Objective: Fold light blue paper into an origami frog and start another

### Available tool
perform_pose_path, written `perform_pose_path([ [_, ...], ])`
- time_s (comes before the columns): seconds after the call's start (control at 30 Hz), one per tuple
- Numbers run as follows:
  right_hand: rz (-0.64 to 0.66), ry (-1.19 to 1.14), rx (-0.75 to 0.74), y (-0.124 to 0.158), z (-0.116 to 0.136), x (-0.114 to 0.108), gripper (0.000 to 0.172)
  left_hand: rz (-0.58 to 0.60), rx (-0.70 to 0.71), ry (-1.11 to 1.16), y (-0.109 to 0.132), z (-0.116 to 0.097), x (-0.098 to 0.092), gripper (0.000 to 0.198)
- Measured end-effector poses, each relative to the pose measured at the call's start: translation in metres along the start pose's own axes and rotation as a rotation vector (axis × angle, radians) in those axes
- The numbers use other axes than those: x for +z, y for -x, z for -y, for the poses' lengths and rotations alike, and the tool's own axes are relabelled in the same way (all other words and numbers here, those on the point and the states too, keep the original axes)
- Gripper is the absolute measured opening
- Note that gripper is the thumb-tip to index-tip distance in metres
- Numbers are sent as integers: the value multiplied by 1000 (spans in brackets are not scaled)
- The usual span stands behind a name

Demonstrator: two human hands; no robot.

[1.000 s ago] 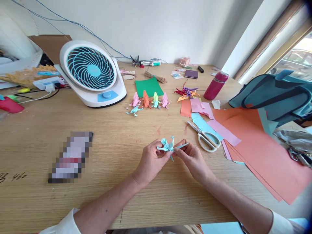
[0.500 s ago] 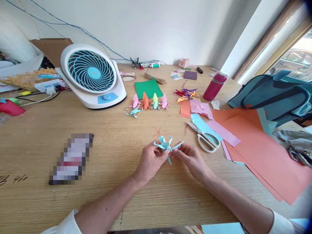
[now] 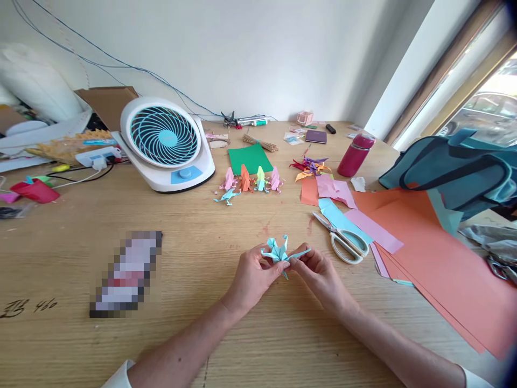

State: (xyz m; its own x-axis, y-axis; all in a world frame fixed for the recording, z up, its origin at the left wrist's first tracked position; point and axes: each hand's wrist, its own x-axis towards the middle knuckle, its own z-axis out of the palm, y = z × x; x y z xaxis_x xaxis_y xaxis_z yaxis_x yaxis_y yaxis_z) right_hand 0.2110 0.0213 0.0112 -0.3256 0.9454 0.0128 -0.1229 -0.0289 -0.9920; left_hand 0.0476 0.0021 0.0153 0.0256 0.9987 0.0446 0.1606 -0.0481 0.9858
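A small light-blue folded paper figure (image 3: 279, 252) is held just above the wooden table (image 3: 202, 237) at the centre. My left hand (image 3: 252, 277) pinches its left side with thumb and fingers. My right hand (image 3: 319, 277) pinches its right side, where a thin pointed flap sticks out to the right. Both hands are closed on the paper.
White-handled scissors (image 3: 343, 240) lie right of my hands on blue and pink paper strips. Large orange sheets (image 3: 436, 253) and a teal bag (image 3: 456, 170) fill the right. A desk fan (image 3: 165, 143), several small folded figures (image 3: 252, 180), green paper (image 3: 249, 159), a red bottle (image 3: 355, 156) and a blurred-out flat object (image 3: 127, 272) are also here.
The view has tilted and shifted, so everything sits lower and more to the right. My hands keep their pinch on the blue figure, turning it slightly.
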Motion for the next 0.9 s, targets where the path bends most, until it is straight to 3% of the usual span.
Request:
perform_pose_path([
  [0.2, -5, 14, -22, 1, 2, 2, 30, -13, -10, 5, 0, -3, 1, 18],
  [0.6, -1, -131, 141, 0, -1, 1, 35, 7, 25, 58, 0, -3, 2, 18],
  [0.9, 30, -47, 78, -2, 2, 4, 38, -26, 63, -49, 0, 1, 2, 18],
])
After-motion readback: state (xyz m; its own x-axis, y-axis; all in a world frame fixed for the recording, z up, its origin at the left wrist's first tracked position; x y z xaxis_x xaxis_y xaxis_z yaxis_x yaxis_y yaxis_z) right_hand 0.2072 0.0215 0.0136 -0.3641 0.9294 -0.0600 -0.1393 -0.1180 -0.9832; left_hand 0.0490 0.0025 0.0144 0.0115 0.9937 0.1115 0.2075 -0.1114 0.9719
